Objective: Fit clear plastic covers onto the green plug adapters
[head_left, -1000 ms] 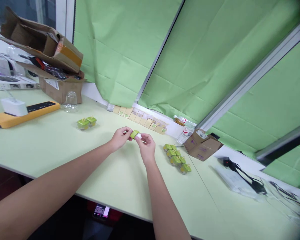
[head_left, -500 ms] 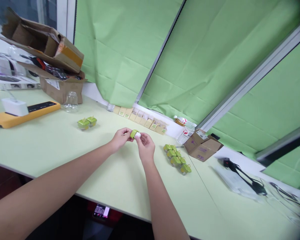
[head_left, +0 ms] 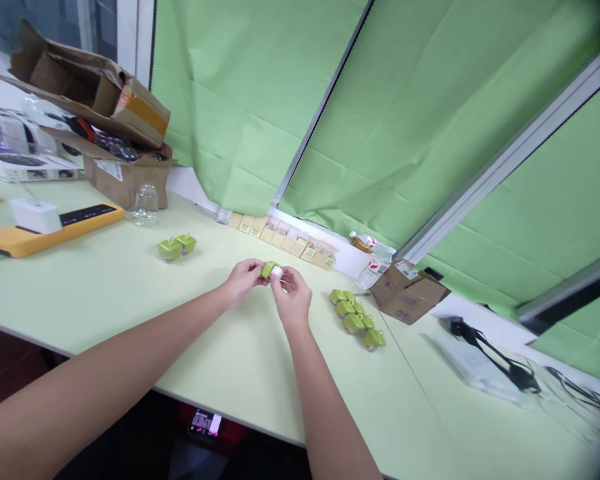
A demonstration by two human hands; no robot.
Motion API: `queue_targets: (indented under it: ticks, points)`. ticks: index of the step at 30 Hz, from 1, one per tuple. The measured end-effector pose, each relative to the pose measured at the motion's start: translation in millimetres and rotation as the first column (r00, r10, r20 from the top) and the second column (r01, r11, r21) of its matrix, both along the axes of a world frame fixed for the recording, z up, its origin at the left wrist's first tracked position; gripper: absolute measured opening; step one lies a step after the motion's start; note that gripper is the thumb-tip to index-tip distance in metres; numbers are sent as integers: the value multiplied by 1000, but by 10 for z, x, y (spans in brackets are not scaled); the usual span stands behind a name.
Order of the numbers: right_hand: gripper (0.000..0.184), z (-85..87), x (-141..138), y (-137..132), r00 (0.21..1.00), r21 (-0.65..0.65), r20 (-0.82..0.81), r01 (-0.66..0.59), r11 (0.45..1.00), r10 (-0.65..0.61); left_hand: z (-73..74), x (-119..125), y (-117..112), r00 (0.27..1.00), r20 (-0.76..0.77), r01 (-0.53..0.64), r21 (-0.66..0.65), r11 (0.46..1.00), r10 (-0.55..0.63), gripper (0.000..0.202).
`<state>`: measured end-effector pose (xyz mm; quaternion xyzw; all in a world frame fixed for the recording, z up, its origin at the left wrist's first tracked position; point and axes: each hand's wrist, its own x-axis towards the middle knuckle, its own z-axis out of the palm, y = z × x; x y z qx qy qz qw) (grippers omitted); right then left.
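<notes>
Above the middle of the table, both hands meet on a small green-lidded container [head_left: 269, 269]. My left hand [head_left: 245, 277] pinches its green side. On the other side, the fingers of my right hand [head_left: 291, 293] are closed at its pale white part [head_left: 277, 272]. Fingers cover some of the container, and its inside cannot be made out. A pair of similar green-lidded containers [head_left: 177, 247] stands to the left of my hands. Right of my right hand is a cluster of several more such containers [head_left: 354, 312], each with a small loop on top.
Small cardboard boxes [head_left: 280, 237] line the wall edge. Plastic bottles [head_left: 373, 270] and a carton [head_left: 407, 291] stand back right, near black cables [head_left: 500, 357]. At left are a yellow power strip [head_left: 87, 217], a clear jar [head_left: 145, 205] and stacked open cartons [head_left: 130, 180].
The whole view has shifted slightly, so everything appears a little further right. Both hands keep their hold on the green-lidded container, which is turned very slightly.
</notes>
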<state>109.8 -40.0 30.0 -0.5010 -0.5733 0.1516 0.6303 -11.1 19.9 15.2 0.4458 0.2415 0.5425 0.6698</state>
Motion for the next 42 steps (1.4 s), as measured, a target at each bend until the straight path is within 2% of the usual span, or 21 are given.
queue_targets:
  ticks: [7, 18, 26, 33, 42]
  points:
    - [31, -10, -70, -14, 999, 87, 26, 23, 996, -25, 19, -4, -8, 998, 67, 23, -18, 1000, -22, 35]
    - [27, 68, -84, -49, 1000, 31, -28, -7, 1000, 8, 36, -11, -7, 997, 75, 13, 10, 1000, -14, 34]
    - [30, 41, -56, -32, 1000, 30, -21, -7, 1000, 8, 50, -33, -6, 1000, -8, -21, 105, 994, 22, 35]
    - [32, 7, -41, -28, 997, 3, -66, -27, 1000, 27, 29, -37, 39, 999, -26, -19, 122, 992, 22, 37]
    - [37, 80, -26, 19, 974, -14, -213, -86, 996, 81, 67, -40, 18, 996, 76, 52, 26, 998, -54, 38]
